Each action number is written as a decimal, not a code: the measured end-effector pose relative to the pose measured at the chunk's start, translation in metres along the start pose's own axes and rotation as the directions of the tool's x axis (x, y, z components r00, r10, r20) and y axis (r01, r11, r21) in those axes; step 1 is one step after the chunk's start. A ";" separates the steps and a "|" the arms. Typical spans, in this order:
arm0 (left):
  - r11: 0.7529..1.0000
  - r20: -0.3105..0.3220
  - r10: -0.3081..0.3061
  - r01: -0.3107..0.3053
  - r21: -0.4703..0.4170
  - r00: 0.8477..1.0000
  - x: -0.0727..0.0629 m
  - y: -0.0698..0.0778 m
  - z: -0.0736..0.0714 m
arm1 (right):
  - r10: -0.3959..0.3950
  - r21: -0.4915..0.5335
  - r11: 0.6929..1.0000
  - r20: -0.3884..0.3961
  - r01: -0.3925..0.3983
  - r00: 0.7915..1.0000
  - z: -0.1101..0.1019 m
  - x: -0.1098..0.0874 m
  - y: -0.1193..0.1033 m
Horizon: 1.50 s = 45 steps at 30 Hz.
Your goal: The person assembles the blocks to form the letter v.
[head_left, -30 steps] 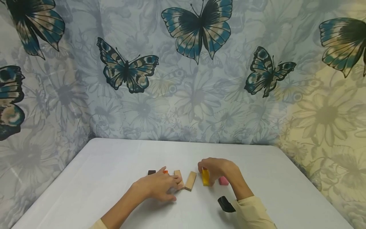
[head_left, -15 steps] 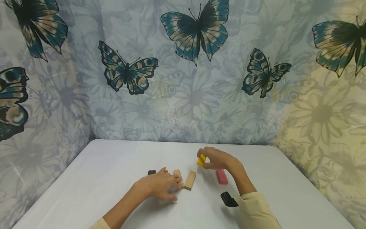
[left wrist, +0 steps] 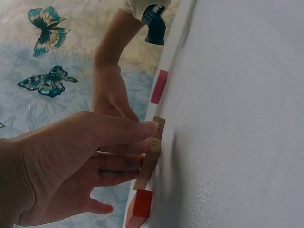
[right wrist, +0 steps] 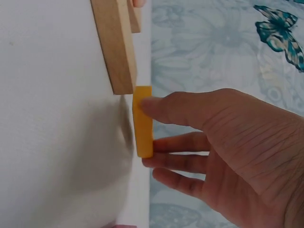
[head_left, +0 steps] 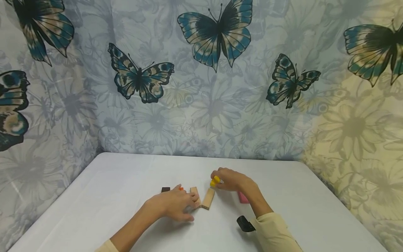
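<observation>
My right hand pinches a yellow block between thumb and fingers. It holds that block by the far end of a plain wooden block; whether the two touch, I cannot tell. A second wooden block slants beside the first, their near ends close together. Over this second block lies my left hand, its fingers extended and the fingertips at the wood. Printed marks show on the wooden block ends in the left wrist view. An orange block is mostly hidden behind the left hand in the head view.
A dark block lies left of the orange one. Under the right forearm a pink block is partly covered. The white table ends at a butterfly-patterned cloth backdrop. A black device sticks out from the right cuff.
My right hand has lifted the yellow block off the table and brought it left to the wooden block's far end. The left hand has stayed in place.
</observation>
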<state>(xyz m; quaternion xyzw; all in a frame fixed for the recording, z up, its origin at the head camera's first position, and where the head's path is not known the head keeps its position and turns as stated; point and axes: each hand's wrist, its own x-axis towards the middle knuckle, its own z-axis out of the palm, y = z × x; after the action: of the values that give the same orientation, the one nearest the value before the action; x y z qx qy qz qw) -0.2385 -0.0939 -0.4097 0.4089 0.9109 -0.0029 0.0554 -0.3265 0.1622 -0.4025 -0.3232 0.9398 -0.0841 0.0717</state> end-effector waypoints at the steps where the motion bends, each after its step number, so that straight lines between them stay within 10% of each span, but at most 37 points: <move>1: 1.000 -0.002 -0.001 0.001 0.003 1.000 0.000 0.000 0.000 | 0.006 -0.001 1.000 0.007 -0.006 1.000 0.001 0.000 -0.001; 18: 1.000 -0.001 -0.016 0.016 0.016 1.000 -0.001 0.003 -0.003 | 0.112 -0.024 0.994 0.105 -0.110 0.988 0.001 -0.003 -0.009; 45: 1.000 -0.011 -0.020 0.020 0.019 1.000 0.001 0.005 0.000 | 0.046 -0.057 0.998 0.074 -0.042 0.996 0.004 0.001 -0.012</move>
<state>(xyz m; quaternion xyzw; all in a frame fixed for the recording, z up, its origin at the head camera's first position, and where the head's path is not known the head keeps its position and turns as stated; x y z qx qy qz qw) -0.2356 -0.0902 -0.4092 0.4002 0.9152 -0.0097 0.0464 -0.3190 0.1517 -0.4041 -0.3072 0.9454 -0.0444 0.0997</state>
